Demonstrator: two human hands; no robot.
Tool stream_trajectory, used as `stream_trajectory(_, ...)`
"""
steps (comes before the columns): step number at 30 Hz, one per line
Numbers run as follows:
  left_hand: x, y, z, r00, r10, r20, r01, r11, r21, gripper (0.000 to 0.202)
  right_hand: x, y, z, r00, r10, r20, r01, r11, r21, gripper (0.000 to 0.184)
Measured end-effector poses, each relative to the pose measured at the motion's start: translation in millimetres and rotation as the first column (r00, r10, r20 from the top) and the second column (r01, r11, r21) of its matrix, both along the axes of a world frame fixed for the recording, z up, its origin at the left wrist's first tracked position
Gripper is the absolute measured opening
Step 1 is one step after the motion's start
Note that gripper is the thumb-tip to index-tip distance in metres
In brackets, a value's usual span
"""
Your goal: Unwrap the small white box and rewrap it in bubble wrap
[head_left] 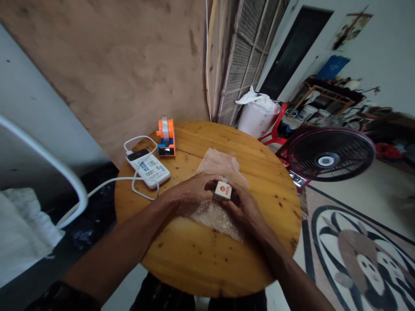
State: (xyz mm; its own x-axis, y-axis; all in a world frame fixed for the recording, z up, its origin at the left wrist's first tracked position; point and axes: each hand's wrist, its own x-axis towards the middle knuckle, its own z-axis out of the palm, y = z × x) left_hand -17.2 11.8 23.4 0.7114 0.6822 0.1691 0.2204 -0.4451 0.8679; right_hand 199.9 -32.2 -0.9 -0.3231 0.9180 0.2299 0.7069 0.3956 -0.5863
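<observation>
A small white box (222, 190) with a red mark on its top is held between my two hands above the middle of the round table. My left hand (199, 186) grips its left side, fingers curled. On its right side, my right hand (243, 203) closes round the box with thumb and fingers. Beneath the hands lies a sheet of clear bubble wrap (217, 218), spread flat; part of it is hidden by the hands and the box.
On the wooden table (201, 263), an orange and blue tape dispenser (167, 138) stands at the back left. Beside it lies a white power bank (149, 168) with a looped white cable. A dark fan (327, 155) stands right of the table. A brown board (129, 65) rises behind.
</observation>
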Motion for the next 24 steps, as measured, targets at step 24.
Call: stream_trajectory(24, 2.5, -3.0, -1.7, 0.999, 0.040, 0.021, -0.040, 0.999, 0.006, 0.042, 12.4, -53.1, 38.8, 0.964, 0.170, 0.203, -0.145, 0.981, -0.130, 0.060)
